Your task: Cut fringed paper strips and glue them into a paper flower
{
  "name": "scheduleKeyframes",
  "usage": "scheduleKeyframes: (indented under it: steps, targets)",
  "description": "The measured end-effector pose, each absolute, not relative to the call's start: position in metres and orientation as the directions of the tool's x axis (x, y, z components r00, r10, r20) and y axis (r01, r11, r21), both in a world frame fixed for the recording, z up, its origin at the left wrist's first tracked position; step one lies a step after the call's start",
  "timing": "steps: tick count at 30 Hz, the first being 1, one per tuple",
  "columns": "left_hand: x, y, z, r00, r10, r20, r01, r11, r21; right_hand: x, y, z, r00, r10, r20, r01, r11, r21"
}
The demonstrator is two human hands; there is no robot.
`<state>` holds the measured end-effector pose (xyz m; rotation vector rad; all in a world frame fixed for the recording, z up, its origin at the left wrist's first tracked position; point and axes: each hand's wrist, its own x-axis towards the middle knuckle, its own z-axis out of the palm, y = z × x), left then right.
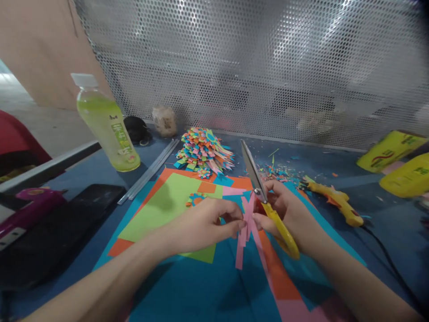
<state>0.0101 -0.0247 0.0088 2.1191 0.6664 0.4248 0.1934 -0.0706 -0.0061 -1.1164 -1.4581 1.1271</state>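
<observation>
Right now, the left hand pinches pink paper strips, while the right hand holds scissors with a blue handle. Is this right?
Not quite: the handle of the scissors is yellow, not blue, as the head view shows. The left hand does pinch pink paper strips, and the right hand holds the scissors.

The left forearm [110, 276] and right forearm [355, 273] are seen bare, slender and smooth, tapered towards the wrists [166, 240]. The left hand [206, 223] and right hand [295, 217] are likewise uncovered; finer details are blurred.

White-capped drink bottle [109, 134] near a perforated metal panel [251, 58]
</observation>
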Motion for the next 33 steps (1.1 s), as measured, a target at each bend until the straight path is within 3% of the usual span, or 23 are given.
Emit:
scheduleKeyframes:
  steps: [5, 8, 11, 14, 17, 22, 26, 29, 33]
  targets:
    - [0.011, -0.025, 0.007, 0.805, 0.590, 0.063, 0.317, -0.518, 0.794, 0.193, -0.072, -0.004, -0.112, 0.980, 0.166, 0.146, 0.182, -0.972]
    - [0.013, -0.027, 0.006, 0.740, 0.664, 0.108, 0.214, -0.385, 0.898, 0.194, -0.071, -0.004, -0.088, 0.977, 0.194, 0.124, 0.204, -0.971]
    - [0.016, -0.027, 0.003, 0.752, 0.659, 0.026, 0.121, -0.177, 0.977, 0.195, -0.070, -0.004, -0.059, 0.975, 0.212, 0.068, 0.216, -0.974]
    - [0.019, -0.024, -0.001, 0.798, 0.598, -0.067, 0.126, -0.057, 0.990, 0.196, -0.069, -0.004, -0.017, 0.972, 0.234, 0.054, 0.235, -0.970]
    - [0.019, -0.019, -0.003, 0.758, 0.649, -0.069, 0.114, -0.028, 0.993, 0.197, -0.068, -0.001, 0.020, 0.965, 0.261, 0.095, 0.258, -0.961]
    - [0.018, -0.014, 0.001, 0.573, 0.820, -0.010, 0.075, -0.041, 0.996, 0.198, -0.070, 0.001, 0.076, 0.959, 0.271, 0.157, 0.257, -0.953]
    - [0.014, -0.012, 0.004, 0.338, 0.936, 0.095, 0.049, -0.119, 0.992, 0.206, -0.073, 0.001, 0.010, 0.964, 0.266, 0.335, 0.248, -0.909]
    - [0.011, -0.008, 0.006, 0.147, 0.965, 0.216, 0.019, -0.221, 0.975, 0.213, -0.073, 0.002, 0.019, 0.972, 0.235, 0.476, 0.198, -0.857]
    - [0.010, -0.003, 0.007, 0.032, 0.952, 0.305, 0.034, -0.306, 0.951, 0.216, -0.071, 0.002, 0.037, 0.983, 0.182, 0.604, 0.123, -0.788]
